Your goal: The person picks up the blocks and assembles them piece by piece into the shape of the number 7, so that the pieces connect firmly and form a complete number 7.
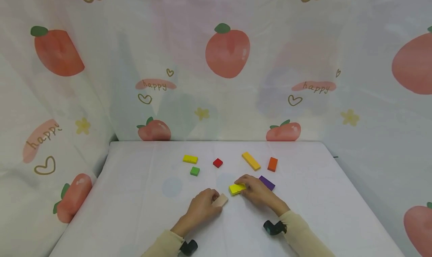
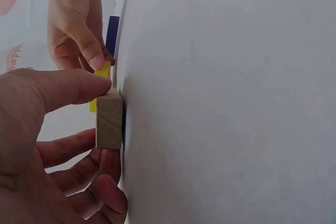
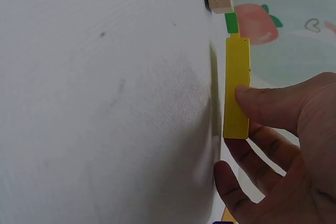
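A plain wooden block (image 1: 221, 200) is held by my left hand (image 1: 203, 207), low over the white table. In the left wrist view the thumb presses the top edge of the wooden block (image 2: 109, 121), with fingers curled at its other side. My right hand (image 1: 258, 191) grips a yellow block (image 1: 236, 190) just to the right of it. Thumb and fingers pinch the yellow block (image 3: 237, 90) from both sides in the right wrist view. A purple block (image 1: 267, 183) lies right behind the right hand, partly hidden by it.
Farther back on the table (image 1: 135, 197) lie another yellow block (image 1: 190, 159), a green block (image 1: 194, 171), a red block (image 1: 218, 163), a long orange-yellow block (image 1: 251, 161) and an orange block (image 1: 272, 164). A fruit-printed cloth (image 1: 229, 99) hangs behind the table.
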Motion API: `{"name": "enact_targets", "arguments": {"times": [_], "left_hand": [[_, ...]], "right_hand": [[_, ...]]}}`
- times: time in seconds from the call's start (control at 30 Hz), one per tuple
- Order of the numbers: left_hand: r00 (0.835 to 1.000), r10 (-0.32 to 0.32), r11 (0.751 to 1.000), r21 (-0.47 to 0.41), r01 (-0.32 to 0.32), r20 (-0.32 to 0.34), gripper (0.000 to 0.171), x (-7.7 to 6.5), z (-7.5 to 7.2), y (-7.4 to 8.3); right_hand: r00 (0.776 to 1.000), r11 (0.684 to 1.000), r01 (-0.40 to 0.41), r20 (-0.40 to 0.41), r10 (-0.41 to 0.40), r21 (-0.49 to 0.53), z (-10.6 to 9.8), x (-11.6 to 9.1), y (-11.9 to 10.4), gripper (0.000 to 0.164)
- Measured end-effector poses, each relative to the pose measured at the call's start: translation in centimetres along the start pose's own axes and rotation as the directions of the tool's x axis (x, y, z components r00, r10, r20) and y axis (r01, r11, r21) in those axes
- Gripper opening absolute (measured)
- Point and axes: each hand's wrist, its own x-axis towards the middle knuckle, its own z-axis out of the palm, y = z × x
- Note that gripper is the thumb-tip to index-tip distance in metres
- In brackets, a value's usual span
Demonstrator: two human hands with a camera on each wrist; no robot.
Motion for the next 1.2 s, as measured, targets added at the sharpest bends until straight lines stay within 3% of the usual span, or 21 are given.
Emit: {"name": "enact_targets", "arguments": {"times": [0.63,1.2], "left_hand": [[0.999,0.035,0.999,0.005,-0.035,0.034,0.036,0.07,0.26,0.91],[0.999,0.043,0.998,0.039,-0.044,0.008,0.037,0.27,0.86,0.92]], "right_hand": [[0.997,0.997,0.049,0.067,-0.044,-0.062,0.51,0.36,0.05,0.031],[0.992,0.991,0.094,0.091,-0.086,-0.093,0.63,0.10,0.05,0.033]]}}
